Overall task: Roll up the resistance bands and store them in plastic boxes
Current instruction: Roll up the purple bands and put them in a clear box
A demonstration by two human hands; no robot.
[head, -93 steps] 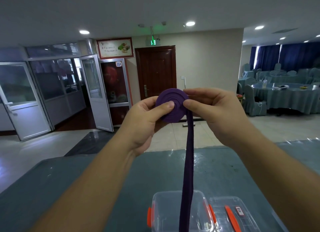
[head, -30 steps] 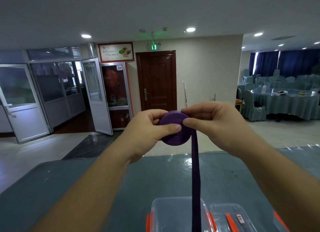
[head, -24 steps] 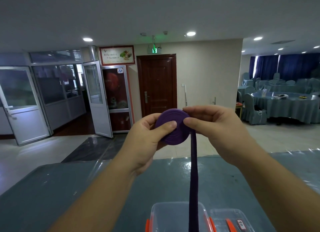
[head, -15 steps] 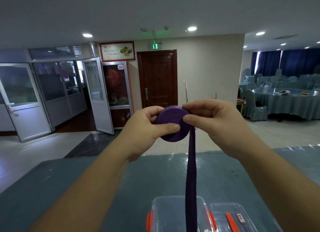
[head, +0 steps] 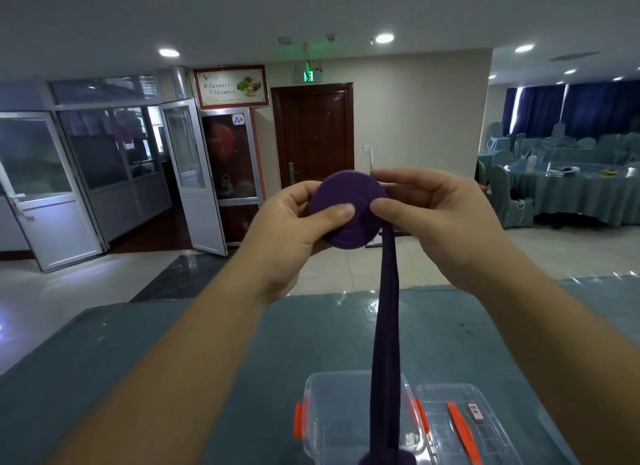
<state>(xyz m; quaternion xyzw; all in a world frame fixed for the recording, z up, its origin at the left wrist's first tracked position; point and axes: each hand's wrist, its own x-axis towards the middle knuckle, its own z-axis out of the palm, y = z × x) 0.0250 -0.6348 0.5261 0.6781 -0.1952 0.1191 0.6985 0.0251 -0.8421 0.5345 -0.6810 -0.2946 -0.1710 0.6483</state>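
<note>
purple band roll [head: 346,215] raised, left hand [head: 287,236] and right hand [head: 436,222] grip pinching it

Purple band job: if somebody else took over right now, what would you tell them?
Left hand: grips the rolled coil of the purple band, thumb pressed on its face.
Right hand: pinches the coil's right edge, where the loose tail leaves it.
The tail hangs straight down, in front of the open clear plastic box on the blue-green table. The box's lid lies just right of it.
Done: most of the band looks wound.
Left: wind in the hanging tail, put the roll in the box, close the lid. No other bands are in view.
</note>
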